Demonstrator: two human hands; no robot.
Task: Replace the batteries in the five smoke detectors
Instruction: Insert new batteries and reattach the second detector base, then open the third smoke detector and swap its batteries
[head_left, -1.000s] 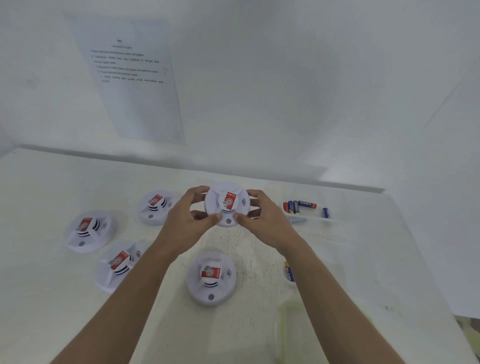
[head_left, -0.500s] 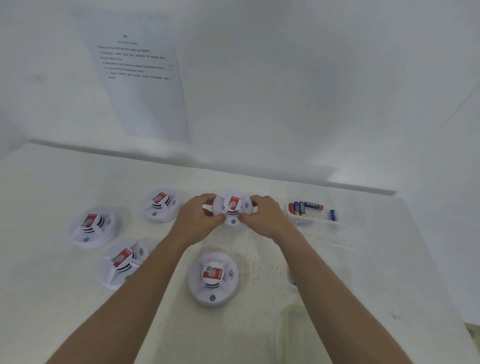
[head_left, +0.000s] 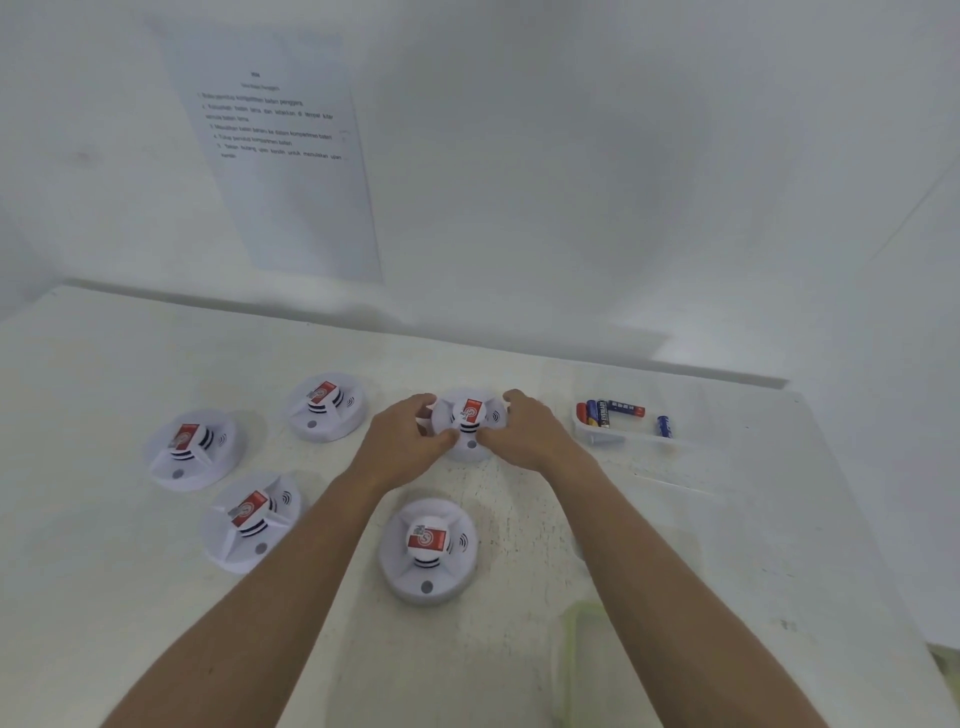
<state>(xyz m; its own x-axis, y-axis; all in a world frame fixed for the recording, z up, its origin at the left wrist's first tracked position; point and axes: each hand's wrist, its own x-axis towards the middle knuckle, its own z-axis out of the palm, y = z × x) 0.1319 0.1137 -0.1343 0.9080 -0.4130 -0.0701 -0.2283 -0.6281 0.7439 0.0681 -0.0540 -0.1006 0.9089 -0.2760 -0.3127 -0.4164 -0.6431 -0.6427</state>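
Observation:
Several white round smoke detectors with red labels lie on the white table. One smoke detector (head_left: 470, 422) sits at the centre back, face up on the table, and both hands grip its rim: my left hand (head_left: 410, 441) on its left side, my right hand (head_left: 530, 434) on its right. Other detectors lie at the back left (head_left: 325, 407), far left (head_left: 192, 449), front left (head_left: 253, 519) and near centre (head_left: 427, 551). A clear tray (head_left: 602, 434) to the right holds several blue and red batteries (head_left: 605, 412).
A printed instruction sheet (head_left: 280, 156) hangs on the back wall. White walls close in behind and to the right. A faint clear container (head_left: 576, 639) stands near my right forearm at the table's front.
The held detector has gone from lifted in front of me down and away onto the table at the centre back, both hands staying on it.

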